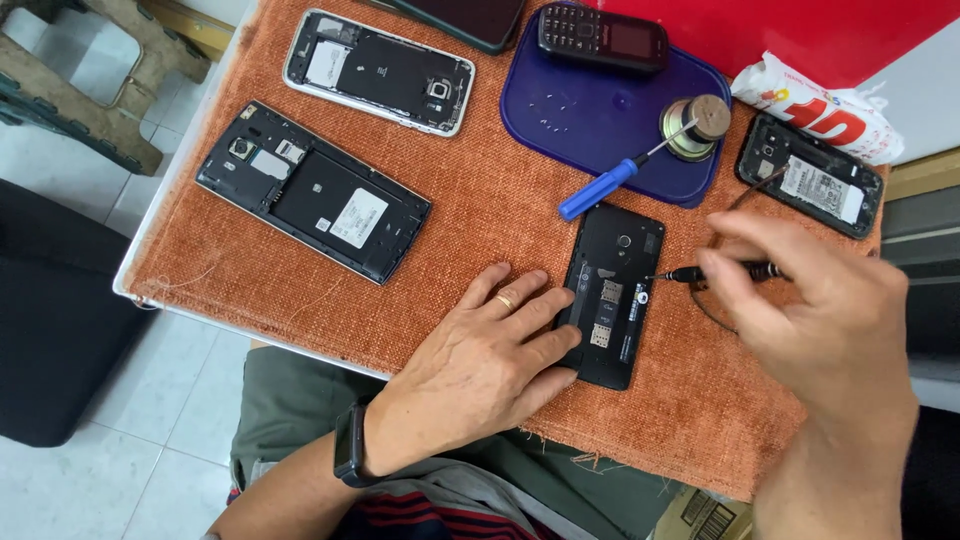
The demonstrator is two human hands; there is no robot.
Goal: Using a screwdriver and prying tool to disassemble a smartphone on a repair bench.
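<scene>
A black phone with its back cover off lies on the orange woven mat. My left hand rests flat on the mat, its fingertips pressing the phone's left edge. A ring is on one finger and a dark band on the wrist. My right hand grips a thin black screwdriver held sideways. The screwdriver's tip touches the phone's right edge.
Two larger open phones lie at the mat's left. A blue lid holds a keypad phone, a round metal part and a blue-handled screwdriver. Another open phone and a crumpled white wrapper are at right.
</scene>
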